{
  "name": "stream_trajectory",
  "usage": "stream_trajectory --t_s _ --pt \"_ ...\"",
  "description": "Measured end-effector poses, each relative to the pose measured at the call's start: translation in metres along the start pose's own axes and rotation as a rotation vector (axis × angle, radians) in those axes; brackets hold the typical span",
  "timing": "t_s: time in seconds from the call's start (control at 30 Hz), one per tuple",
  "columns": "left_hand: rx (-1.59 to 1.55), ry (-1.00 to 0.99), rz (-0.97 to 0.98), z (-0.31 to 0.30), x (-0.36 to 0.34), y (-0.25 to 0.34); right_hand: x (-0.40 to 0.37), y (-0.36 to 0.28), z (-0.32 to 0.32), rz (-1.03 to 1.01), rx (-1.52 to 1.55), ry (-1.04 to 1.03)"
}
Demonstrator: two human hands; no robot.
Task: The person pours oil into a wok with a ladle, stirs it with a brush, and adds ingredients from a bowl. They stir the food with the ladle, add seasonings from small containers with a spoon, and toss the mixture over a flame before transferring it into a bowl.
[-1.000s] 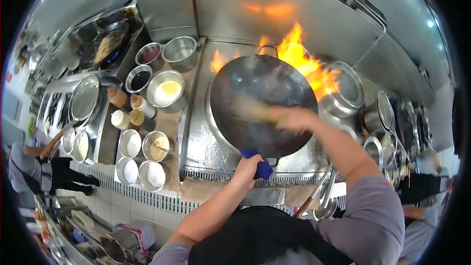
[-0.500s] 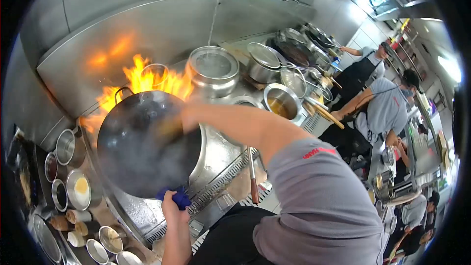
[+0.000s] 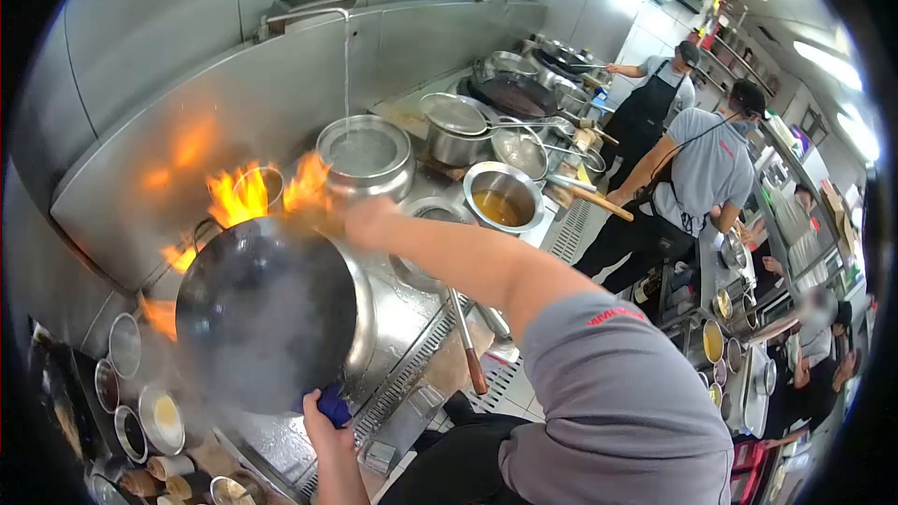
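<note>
Nearest the camera, the left hand (image 3: 321,425) is clamping its grip around a blue cloth (image 3: 329,404) that is padding the near handle of the wok (image 3: 267,313), so the hand is holding the wok through the cloth. The wok is sitting tilted over the burner ring on the wet steel tabletop (image 3: 412,304), with its dark bowl smoking and nothing clearly showing inside.

It is looking like a big, stiff steel pan, heavy for one hand and very hot. The padded near handle is therefore the safe place to hold, since the bare rim and the far side are sitting by the fire.

At lower left, small seasoning bowls (image 3: 159,416) are standing together. A wooden-handled ladle (image 3: 470,365) is lying on the grating just right of the wok.

The right hand (image 3: 368,215) is reaching across to the wok's far rim. It is blurred, so I cannot tell whether its grip is open or holding anything. Flames (image 3: 238,196) are licking up behind that rim.

Further back, water is running from a tap (image 3: 299,14) into a steel pot (image 3: 365,154), and a bowl of amber liquid (image 3: 503,201) is standing to its right. Far right, two co-workers (image 3: 702,168) are standing along the line.
</note>
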State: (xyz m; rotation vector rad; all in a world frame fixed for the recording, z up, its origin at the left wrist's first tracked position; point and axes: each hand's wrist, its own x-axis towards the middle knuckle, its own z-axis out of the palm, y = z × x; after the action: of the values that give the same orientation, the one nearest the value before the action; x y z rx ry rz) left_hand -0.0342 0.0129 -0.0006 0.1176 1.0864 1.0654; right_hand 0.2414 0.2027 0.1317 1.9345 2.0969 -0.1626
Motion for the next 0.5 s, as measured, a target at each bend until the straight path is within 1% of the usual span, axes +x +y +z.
stream_trajectory --t_s 0.03,0.1,0.13,0.17,0.2,0.23,0.27,0.3,0.33,0.4,0.43,0.5 --pt "0.004 -0.018 0.005 0.000 -0.004 0.004 -0.004 0.009 0.001 0.013 -0.002 0.014" --pt "-0.006 -0.088 -0.056 -0.008 -0.012 0.007 -0.028 0.028 0.009 0.337 0.663 0.555" --pt "0.088 -0.336 -0.104 -0.029 -0.011 0.008 -0.058 0.024 0.020 0.343 0.866 0.505" --pt "0.081 -0.347 -0.099 -0.038 -0.019 0.006 -0.089 0.007 0.042 0.337 1.069 0.453" --pt "0.072 -0.353 -0.097 -0.048 -0.029 0.007 -0.097 -0.005 0.095 0.284 1.171 0.485" --pt "0.072 -0.370 -0.090 -0.064 -0.028 0.018 -0.132 -0.022 0.105 0.371 1.329 0.229" --pt "0.458 -0.381 0.101 -0.075 -0.017 0.040 -0.166 -0.049 0.190 0.306 0.985 0.463" --pt "0.839 -0.361 0.292 -0.085 -0.012 0.052 -0.181 -0.060 0.211 0.389 1.046 0.233" --pt "1.152 -0.260 0.400 -0.085 -0.021 0.055 -0.201 -0.066 0.219 0.346 1.000 0.136" --pt "1.674 -0.041 0.436 -0.092 -0.042 0.043 -0.214 -0.071 0.236 0.293 0.901 -0.107" --pt "1.837 0.036 0.413 -0.099 -0.052 0.028 -0.215 -0.070 0.236 0.302 0.917 -0.098" --pt "2.026 0.165 0.365 -0.110 -0.066 -0.003 -0.206 -0.066 0.235 0.292 0.876 -0.255"
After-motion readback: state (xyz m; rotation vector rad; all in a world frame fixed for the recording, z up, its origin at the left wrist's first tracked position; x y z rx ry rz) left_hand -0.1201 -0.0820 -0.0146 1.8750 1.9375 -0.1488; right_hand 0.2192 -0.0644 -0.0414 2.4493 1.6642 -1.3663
